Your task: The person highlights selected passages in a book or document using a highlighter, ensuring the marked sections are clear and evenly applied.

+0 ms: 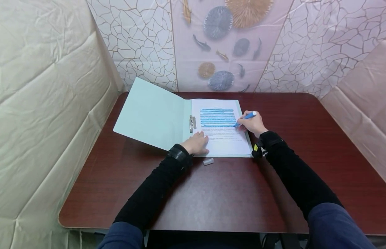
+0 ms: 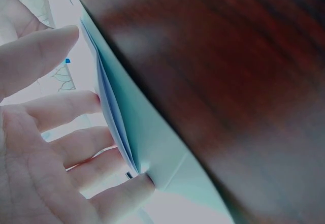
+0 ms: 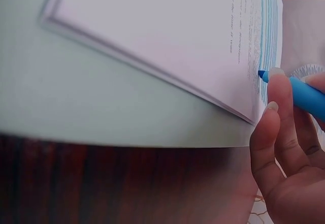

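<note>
A printed sheet [image 1: 227, 147] lies on the right side of an opened pale green folder [image 1: 152, 114], its upper lines marked over in blue. My right hand [image 1: 254, 125] grips a blue highlighter [image 1: 249, 115], whose tip meets the right end of the lowest blue line. In the right wrist view the dark blue tip of the highlighter [image 3: 307, 98] shows beside the printed text. My left hand [image 1: 197, 143] rests with extended fingers on the sheet's lower left corner. The left wrist view shows those fingers [image 2: 76, 148] along the edge of the paper stack.
A small greyish cap [image 1: 208, 162] lies on the brown table [image 1: 230, 200] just below the folder. A metal clip [image 1: 191, 123] sits at the folder's spine, left of the sheet. Patterned cloth [image 1: 217, 52] hangs behind the table, with pale fabric [image 1: 49, 103] at the left.
</note>
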A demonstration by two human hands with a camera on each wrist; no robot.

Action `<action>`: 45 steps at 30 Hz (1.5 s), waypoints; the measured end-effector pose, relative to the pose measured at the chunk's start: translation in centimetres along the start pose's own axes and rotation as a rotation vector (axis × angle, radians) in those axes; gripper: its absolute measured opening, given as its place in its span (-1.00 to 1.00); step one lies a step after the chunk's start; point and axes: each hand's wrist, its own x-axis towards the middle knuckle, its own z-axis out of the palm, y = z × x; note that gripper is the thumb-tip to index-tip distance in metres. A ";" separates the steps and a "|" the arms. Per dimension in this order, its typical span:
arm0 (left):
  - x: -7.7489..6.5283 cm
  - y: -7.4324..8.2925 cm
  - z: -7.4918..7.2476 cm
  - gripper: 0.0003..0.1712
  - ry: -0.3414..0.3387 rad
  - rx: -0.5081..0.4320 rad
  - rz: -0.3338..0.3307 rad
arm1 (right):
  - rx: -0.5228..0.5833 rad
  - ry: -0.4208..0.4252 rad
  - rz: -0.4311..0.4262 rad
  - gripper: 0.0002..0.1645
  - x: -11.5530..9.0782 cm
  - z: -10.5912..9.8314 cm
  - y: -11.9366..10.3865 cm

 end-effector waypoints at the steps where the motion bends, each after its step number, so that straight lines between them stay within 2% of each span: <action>1: 0.0 0.0 0.0 -0.26 -0.001 0.000 -0.001 | -0.001 -0.002 0.003 -0.80 -0.1 0.0 0.0; 17: 0.0 0.0 0.1 -0.24 -0.003 -0.013 -0.006 | -0.002 -0.027 0.011 -0.82 0.0 -0.4 0.3; 45: -0.2 0.0 0.1 -0.26 0.008 -0.030 -0.009 | -0.009 -0.016 0.026 -0.81 0.0 -0.5 0.2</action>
